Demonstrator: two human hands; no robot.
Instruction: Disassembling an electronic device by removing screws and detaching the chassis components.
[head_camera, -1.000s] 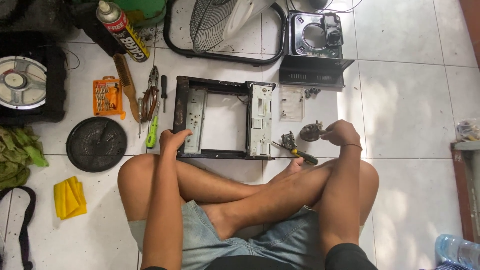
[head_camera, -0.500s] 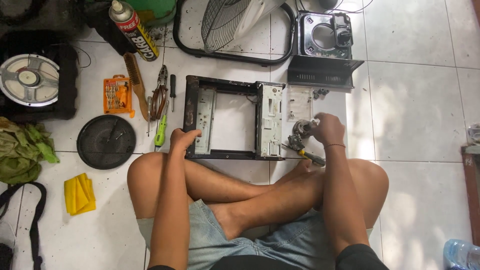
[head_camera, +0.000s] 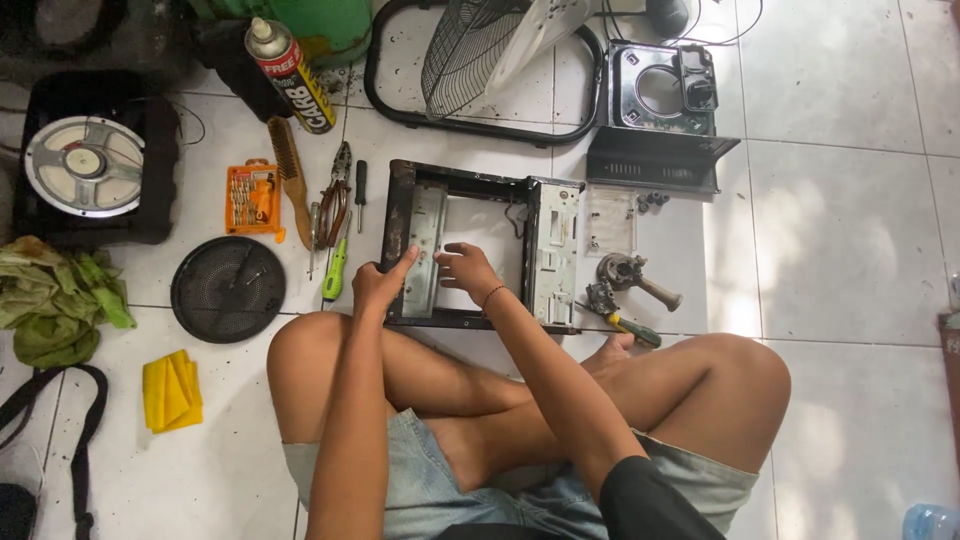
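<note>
The rusty, dull metal frame lies on glossy white tiles near a yellow cloth.

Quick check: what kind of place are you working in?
Likely a home or small repair spot: white tiled floor, hand tools such as pliers, a dismantled metal frame under both hands, a fan guard.

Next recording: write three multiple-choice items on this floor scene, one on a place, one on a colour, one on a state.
1. Where does the folded cloth lie?
A. left of the person's knee
B. inside the metal frame
C. on the fan guard

2. What colour is the bit case?
A. blue
B. orange
C. white

3. What is the right hand doing?
A. gripping a screwdriver
B. raised in the air
C. resting on the metal frame

Answers: 1 A, it lies on tile left of the knee; 2 B, the case is orange; 3 C, its fingers lie on the frame.
</note>
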